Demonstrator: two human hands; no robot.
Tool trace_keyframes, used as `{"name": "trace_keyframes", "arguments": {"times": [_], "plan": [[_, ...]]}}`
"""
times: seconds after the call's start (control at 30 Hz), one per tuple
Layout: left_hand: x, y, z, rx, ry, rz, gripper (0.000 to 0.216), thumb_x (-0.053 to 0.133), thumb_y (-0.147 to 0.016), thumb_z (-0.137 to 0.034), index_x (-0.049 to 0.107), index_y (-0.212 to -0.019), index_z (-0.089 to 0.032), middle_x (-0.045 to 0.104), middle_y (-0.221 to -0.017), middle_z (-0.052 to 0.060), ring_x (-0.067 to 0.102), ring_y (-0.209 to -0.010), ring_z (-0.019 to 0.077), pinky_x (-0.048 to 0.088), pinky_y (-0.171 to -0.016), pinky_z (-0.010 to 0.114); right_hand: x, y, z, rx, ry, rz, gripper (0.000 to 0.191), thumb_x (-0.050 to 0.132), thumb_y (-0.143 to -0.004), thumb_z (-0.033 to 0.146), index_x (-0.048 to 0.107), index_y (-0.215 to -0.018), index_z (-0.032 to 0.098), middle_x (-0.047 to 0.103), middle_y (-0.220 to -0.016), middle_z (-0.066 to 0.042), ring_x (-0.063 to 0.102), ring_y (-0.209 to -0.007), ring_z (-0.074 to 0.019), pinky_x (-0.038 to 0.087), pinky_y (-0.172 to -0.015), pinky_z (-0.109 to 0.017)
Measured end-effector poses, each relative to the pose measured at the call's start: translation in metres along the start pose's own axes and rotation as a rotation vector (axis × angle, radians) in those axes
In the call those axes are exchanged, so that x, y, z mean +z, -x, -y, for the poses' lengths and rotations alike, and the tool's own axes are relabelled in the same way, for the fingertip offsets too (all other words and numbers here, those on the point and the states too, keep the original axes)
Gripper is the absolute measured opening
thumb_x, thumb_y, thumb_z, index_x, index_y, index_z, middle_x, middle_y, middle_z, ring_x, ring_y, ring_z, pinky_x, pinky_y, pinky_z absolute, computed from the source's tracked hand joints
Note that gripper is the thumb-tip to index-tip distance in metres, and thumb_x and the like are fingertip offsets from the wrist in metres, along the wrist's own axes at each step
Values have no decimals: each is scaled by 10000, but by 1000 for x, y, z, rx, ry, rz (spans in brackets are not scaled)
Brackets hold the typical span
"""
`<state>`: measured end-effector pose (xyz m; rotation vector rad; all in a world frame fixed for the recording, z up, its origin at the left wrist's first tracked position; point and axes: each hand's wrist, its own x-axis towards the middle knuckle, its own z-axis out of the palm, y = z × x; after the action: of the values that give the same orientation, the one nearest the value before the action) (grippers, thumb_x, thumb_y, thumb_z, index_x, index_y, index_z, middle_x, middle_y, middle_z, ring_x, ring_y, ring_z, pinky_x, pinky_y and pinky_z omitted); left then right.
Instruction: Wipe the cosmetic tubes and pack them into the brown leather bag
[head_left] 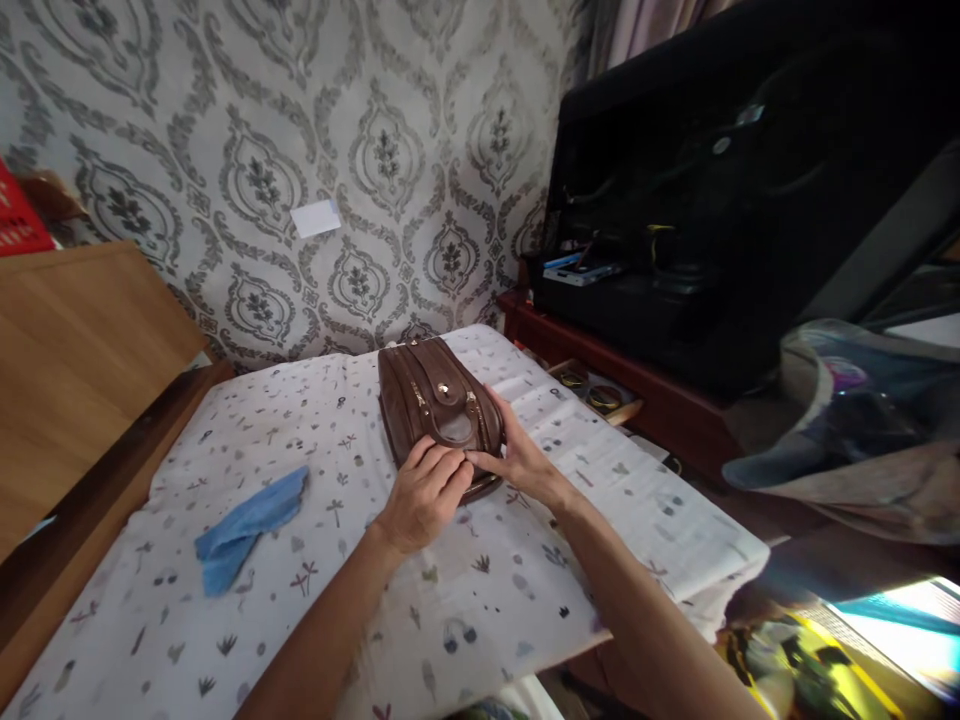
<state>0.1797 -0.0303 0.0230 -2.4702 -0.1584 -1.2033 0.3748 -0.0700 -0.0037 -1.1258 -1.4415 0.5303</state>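
A brown leather handbag (405, 385) with gold zips and a rounded handle lies on the cloth-covered table, in the middle of the view. My left hand (426, 492) is closed at its near end, the fingers bent over the edge just below the handle; what the fingertips pinch there is hidden. Along the bag's near right corner, my right hand (525, 460) grips the side, thumb towards the left hand and fingers around the right wall. A crumpled blue cloth (251, 525) rests on the table, left of my left hand and apart from it.
The table has a white printed cover (480, 640). Patterned wallpaper and a wooden panel (97, 350) border it at the back and left. To the right stand a large black television (697, 200), an open drawer (600, 395) and a hanging grey bag (847, 420).
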Motion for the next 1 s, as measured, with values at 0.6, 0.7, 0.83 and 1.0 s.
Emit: {"name": "trace_keyframes", "arguments": {"times": [0.6, 0.7, 0.83, 1.0], "plan": [[-25, -33, 41, -603, 164, -58, 183, 502, -989, -268, 674, -965, -210, 646, -962, 60, 574, -986, 232, 483, -890, 393, 4, 1, -10, 0, 111, -60, 981, 730, -837, 533, 184, -1603, 255, 294, -1648, -137, 294, -1518, -320, 236, -1249, -553], [-28, -34, 40, -610, 210, -73, 206, 500, -985, -265, 669, -885, -203, 639, -928, 56, 580, -967, 223, 500, -869, 376, 4, 1, -10, 3, 107, -60, 985, 733, -834, 534, 183, -1604, 260, 298, -1648, -134, 297, -1517, -322, 239, -1248, -553], [-33, -30, 35, -427, 153, -34, 186, 499, -963, -192, 684, -938, -197, 650, -938, 67, 576, -991, 232, 497, -906, 405, 3, 1, -12, -7, 86, -43, 993, 733, -838, 529, 164, -1607, 260, 295, -1649, -138, 291, -1520, -310, 230, -1252, -553], [-36, -32, 27, -308, -16, 23, 203, 525, -928, -146, 683, -1049, -191, 666, -991, 94, 572, -1041, 269, 473, -921, 446, 3, 1, -15, -20, 85, -48, 1000, 743, -826, 538, 181, -1603, 253, 285, -1652, -142, 284, -1524, -295, 222, -1257, -534]]}}
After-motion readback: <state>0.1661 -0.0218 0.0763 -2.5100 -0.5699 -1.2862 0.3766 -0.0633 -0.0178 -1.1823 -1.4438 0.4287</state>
